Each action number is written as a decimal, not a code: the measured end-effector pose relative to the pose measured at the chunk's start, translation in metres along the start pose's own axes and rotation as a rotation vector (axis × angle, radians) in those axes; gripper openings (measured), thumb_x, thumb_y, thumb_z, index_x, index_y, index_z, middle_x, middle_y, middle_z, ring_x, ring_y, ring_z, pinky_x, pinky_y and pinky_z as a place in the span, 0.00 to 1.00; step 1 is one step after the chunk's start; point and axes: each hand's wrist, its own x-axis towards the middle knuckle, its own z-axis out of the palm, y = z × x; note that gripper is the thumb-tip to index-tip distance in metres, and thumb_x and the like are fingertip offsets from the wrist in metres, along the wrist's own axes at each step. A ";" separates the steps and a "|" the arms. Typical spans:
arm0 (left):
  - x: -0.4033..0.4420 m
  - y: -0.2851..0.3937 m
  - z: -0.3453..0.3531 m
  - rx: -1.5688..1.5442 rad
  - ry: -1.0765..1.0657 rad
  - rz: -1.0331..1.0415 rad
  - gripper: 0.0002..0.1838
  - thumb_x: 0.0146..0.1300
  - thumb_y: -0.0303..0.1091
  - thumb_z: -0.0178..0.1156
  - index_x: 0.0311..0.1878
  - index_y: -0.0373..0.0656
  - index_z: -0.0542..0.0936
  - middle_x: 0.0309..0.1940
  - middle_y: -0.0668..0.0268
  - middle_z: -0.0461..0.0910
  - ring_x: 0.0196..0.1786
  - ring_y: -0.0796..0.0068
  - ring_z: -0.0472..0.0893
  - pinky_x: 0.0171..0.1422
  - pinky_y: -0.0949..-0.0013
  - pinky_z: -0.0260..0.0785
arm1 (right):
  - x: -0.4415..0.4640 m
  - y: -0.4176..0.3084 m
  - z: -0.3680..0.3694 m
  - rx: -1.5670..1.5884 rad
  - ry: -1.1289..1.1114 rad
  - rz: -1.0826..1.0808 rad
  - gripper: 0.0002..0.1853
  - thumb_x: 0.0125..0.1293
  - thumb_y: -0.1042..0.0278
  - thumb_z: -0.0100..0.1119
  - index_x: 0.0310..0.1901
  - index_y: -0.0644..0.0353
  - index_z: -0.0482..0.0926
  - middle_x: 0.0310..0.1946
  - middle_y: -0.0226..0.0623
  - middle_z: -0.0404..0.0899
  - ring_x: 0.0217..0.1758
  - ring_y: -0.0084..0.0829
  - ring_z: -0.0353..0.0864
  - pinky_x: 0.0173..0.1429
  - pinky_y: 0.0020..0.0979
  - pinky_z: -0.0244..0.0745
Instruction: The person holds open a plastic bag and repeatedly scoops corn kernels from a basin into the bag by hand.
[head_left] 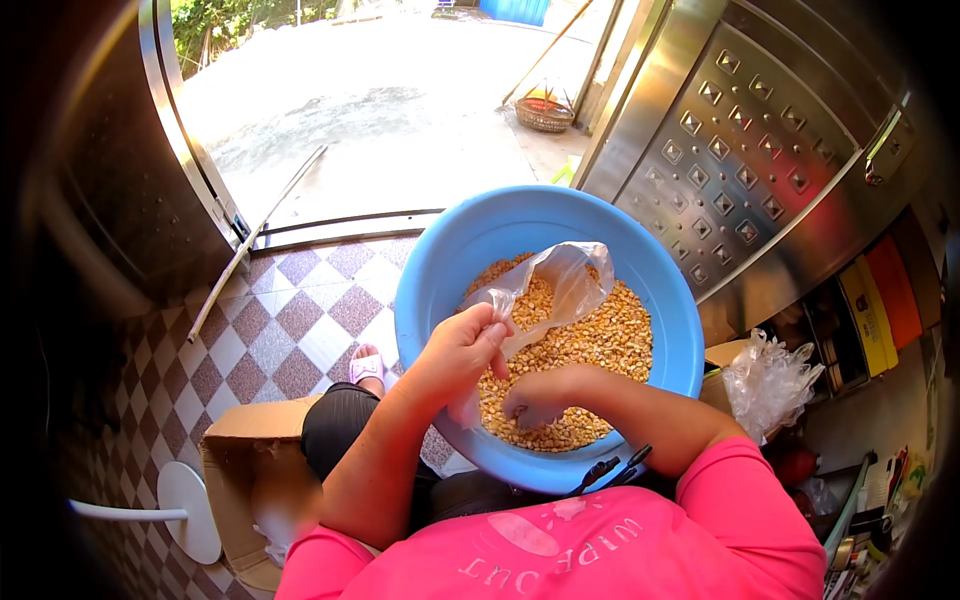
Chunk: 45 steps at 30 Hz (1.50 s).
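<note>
A large blue basin (430,270) holds a thick layer of yellow corn kernels (610,345). My left hand (470,345) is closed on the edge of a clear plastic bag (575,285), which hangs open over the left and middle part of the corn. Low in the basin, my right hand (540,400) touches the kernels near the side closest to my body; its fingers are partly buried or hidden, so whether they hold corn does not show.
A cardboard box (225,430) and a white round base (190,510) stand at the left. A pole (255,245) leans across the threshold. Crumpled plastic bags (770,380) lie right of the basin, below the metal door (720,150). Outside stands a basket (545,115).
</note>
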 end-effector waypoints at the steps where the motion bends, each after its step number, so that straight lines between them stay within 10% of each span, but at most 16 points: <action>1: 0.000 0.000 0.000 0.001 0.000 0.001 0.09 0.70 0.31 0.48 0.40 0.34 0.72 0.25 0.68 0.74 0.26 0.80 0.77 0.34 0.77 0.68 | -0.003 0.001 -0.004 0.035 0.034 -0.028 0.09 0.59 0.69 0.52 0.41 0.57 0.78 0.26 0.33 0.76 0.24 0.26 0.76 0.27 0.30 0.72; 11: 0.002 -0.003 0.000 -0.034 -0.006 0.007 0.08 0.70 0.31 0.48 0.40 0.35 0.73 0.27 0.68 0.74 0.25 0.80 0.77 0.32 0.77 0.68 | -0.044 0.035 -0.039 1.212 0.396 -0.473 0.11 0.66 0.70 0.53 0.48 0.62 0.74 0.33 0.35 0.78 0.20 0.19 0.74 0.20 0.23 0.70; 15: 0.001 -0.002 0.000 -0.022 -0.018 -0.011 0.08 0.70 0.31 0.49 0.41 0.36 0.73 0.27 0.69 0.74 0.25 0.81 0.77 0.31 0.78 0.67 | -0.040 0.035 -0.043 1.498 0.620 -0.638 0.16 0.65 0.72 0.55 0.54 0.66 0.70 0.45 0.40 0.76 0.43 0.31 0.81 0.49 0.33 0.80; 19: 0.001 0.000 0.001 -0.024 -0.023 -0.010 0.08 0.70 0.31 0.49 0.41 0.36 0.73 0.26 0.69 0.74 0.25 0.81 0.77 0.32 0.78 0.67 | -0.025 0.046 -0.042 1.465 0.609 -0.714 0.24 0.65 0.73 0.56 0.62 0.66 0.63 0.56 0.42 0.68 0.62 0.35 0.70 0.63 0.37 0.71; 29: 0.001 -0.004 0.000 -0.016 -0.030 -0.002 0.08 0.70 0.31 0.48 0.41 0.35 0.73 0.27 0.69 0.73 0.26 0.81 0.77 0.32 0.78 0.67 | -0.034 0.033 -0.039 0.972 0.936 -0.605 0.32 0.63 0.72 0.55 0.68 0.63 0.57 0.65 0.39 0.60 0.68 0.32 0.61 0.67 0.35 0.63; 32: 0.001 -0.002 0.001 -0.028 -0.030 -0.001 0.08 0.70 0.31 0.49 0.41 0.35 0.73 0.27 0.69 0.73 0.25 0.81 0.77 0.31 0.78 0.67 | -0.045 0.032 -0.041 0.854 0.923 -0.544 0.27 0.64 0.70 0.54 0.65 0.61 0.63 0.59 0.38 0.69 0.60 0.30 0.71 0.61 0.33 0.70; 38: 0.001 -0.003 0.000 -0.030 -0.021 0.006 0.08 0.70 0.31 0.49 0.41 0.35 0.73 0.26 0.69 0.74 0.26 0.81 0.77 0.31 0.78 0.67 | -0.055 0.021 -0.039 0.611 0.127 -0.384 0.14 0.67 0.66 0.52 0.51 0.62 0.77 0.40 0.36 0.81 0.34 0.25 0.82 0.39 0.26 0.79; 45: -0.001 0.002 0.002 0.002 -0.008 -0.013 0.08 0.70 0.31 0.49 0.40 0.35 0.73 0.25 0.69 0.74 0.26 0.81 0.77 0.33 0.78 0.67 | 0.004 0.012 0.002 -0.175 0.237 -0.013 0.18 0.60 0.62 0.55 0.49 0.64 0.76 0.37 0.46 0.81 0.35 0.39 0.82 0.40 0.36 0.77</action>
